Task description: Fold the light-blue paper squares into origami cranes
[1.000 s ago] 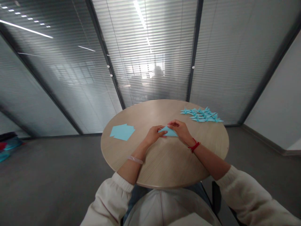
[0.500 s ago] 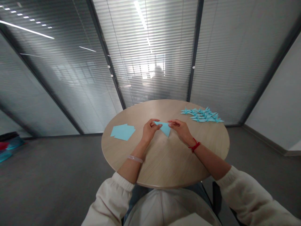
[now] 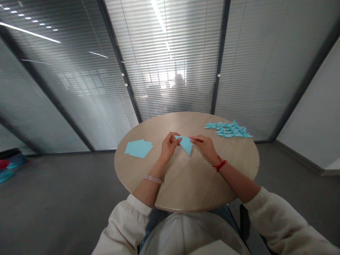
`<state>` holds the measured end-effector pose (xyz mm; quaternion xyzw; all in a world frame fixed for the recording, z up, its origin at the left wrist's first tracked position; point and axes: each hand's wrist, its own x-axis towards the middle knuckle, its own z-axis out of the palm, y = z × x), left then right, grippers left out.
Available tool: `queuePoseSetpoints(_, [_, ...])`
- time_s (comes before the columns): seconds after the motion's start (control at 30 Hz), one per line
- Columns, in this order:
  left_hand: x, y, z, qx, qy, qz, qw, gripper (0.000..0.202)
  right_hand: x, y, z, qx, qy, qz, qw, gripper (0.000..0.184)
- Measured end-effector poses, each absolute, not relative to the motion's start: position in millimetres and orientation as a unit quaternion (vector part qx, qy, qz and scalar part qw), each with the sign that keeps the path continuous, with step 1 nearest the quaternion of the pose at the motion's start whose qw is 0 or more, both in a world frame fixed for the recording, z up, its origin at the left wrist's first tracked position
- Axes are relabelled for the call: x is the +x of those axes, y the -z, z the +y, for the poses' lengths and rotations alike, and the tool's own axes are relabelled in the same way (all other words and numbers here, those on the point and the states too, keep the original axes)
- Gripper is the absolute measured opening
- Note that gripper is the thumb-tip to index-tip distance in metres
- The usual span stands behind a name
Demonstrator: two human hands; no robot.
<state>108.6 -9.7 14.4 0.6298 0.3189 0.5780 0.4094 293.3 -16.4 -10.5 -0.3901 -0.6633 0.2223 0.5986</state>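
Note:
A folded light-blue sheet of origami paper (image 3: 186,145) is held between my two hands over the middle of the round table, one pointed corner toward me. My left hand (image 3: 169,144) pinches its left side between thumb and fingers. On the right side, my right hand (image 3: 203,143) grips the upper edge, also in a pinch. Loose blue paper sheets (image 3: 138,148) lie overlapping to the left of my left hand. Several folded blue paper cranes (image 3: 230,129) stand close together at the back right, beyond my right hand.
The round wooden table (image 3: 183,187) has its near edge just in front of my lap. Behind it rises a glass partition with blinds (image 3: 175,99). A dark chair part (image 3: 244,223) shows below right, and blurred dark, red and blue items (image 3: 12,163) sit far left.
My fingers have shifted slightly on the folded paper, and its lower point sits a little nearer me. The loose sheets and the cranes stay as they were.

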Motion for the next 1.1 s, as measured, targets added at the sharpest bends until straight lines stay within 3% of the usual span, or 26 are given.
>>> queuePoseSetpoints(1.1, [106.4,-15.9,-10.7,0.575,-0.62,0.305,0.437,0.039,294.4,11.5,-10.4,-0.412,-0.276,-0.636,0.592,0.027])
